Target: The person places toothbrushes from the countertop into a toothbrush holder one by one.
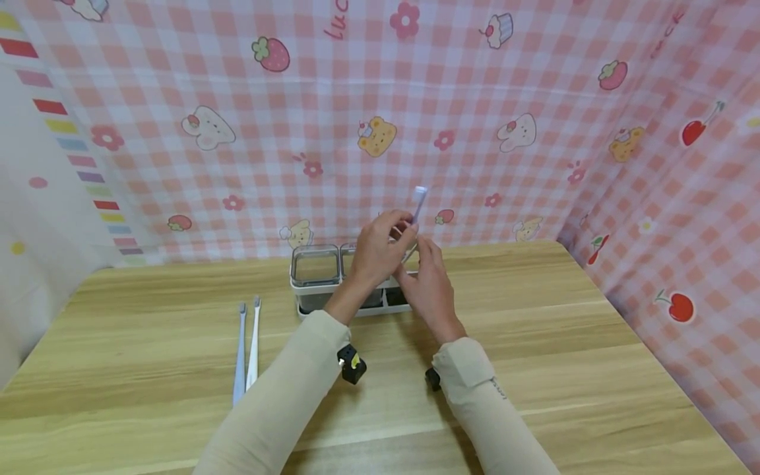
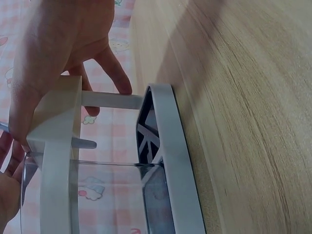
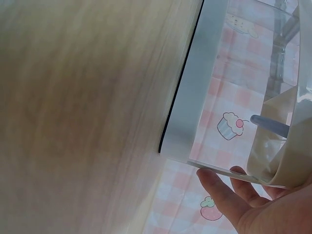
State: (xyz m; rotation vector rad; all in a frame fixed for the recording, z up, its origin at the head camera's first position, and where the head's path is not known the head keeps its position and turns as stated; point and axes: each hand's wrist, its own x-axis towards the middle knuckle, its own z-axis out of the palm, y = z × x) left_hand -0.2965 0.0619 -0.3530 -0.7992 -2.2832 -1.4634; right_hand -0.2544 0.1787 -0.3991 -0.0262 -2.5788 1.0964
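Observation:
My left hand (image 1: 378, 249) pinches a pale purple toothbrush (image 1: 419, 201), its bristled head pointing up. The lower end of its handle (image 3: 270, 126) pokes down through the upper frame of a white toothbrush holder (image 2: 58, 190). Around the right end of this holder my right hand (image 1: 432, 287) grips, thumb at the front and fingertips at the end post; the right wrist view shows this hand (image 3: 263, 209) at the post. Clear cups, one of them a square cup (image 1: 315, 267), hang in the holder's left part, partly behind my left hand.
A blue toothbrush (image 1: 240, 353) and a white toothbrush (image 1: 254, 343) lie side by side on the wooden table (image 1: 534, 343), left of the holder. A pink checked cloth (image 1: 332, 92) hangs close behind the holder and along the right side.

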